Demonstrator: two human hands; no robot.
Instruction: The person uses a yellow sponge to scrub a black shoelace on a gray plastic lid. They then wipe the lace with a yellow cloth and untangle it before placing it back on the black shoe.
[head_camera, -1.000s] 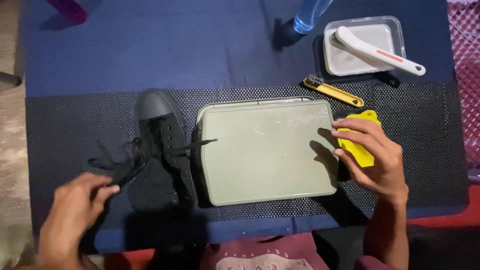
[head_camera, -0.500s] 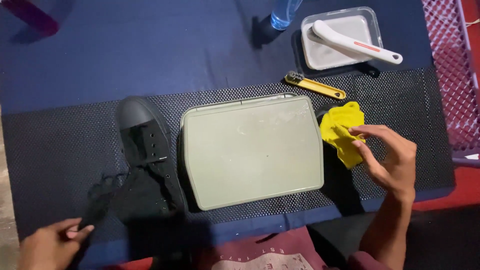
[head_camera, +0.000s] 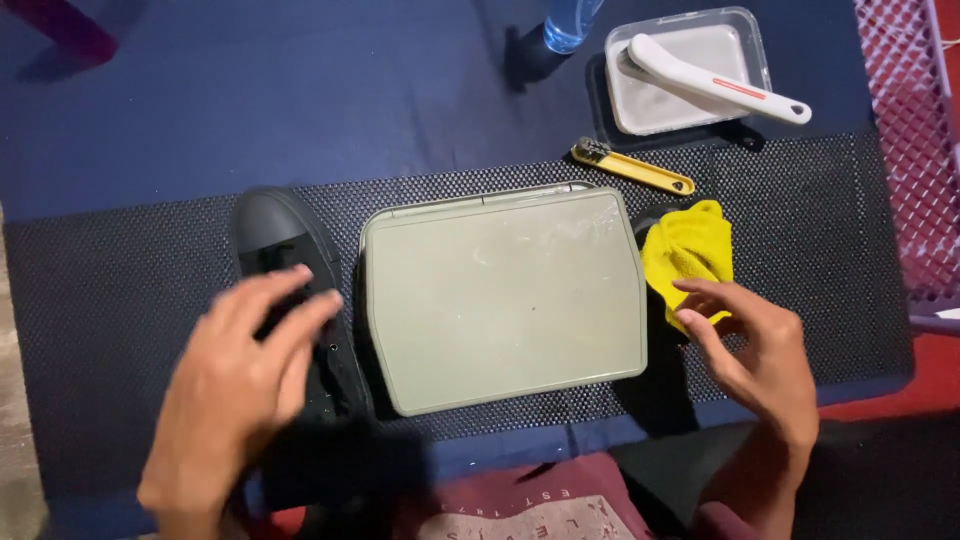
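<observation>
Fingers of left hand (head_camera: 235, 385) over black shoe (head_camera: 285, 250), right hand (head_camera: 755, 345) fingertips touching yellow cloth (head_camera: 688, 248)

Left hand (head_camera: 240, 390) blurred, hides shoe (head_camera: 275, 235) mid.

Blue table (head_camera: 250, 110) under black mat (head_camera: 110, 300)

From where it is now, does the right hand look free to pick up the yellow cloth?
Probably yes. The right hand is open, its fingertips at the near edge of the yellow cloth, which lies uncovered on the black mat beside the grey tray; nothing lies between them.
</observation>
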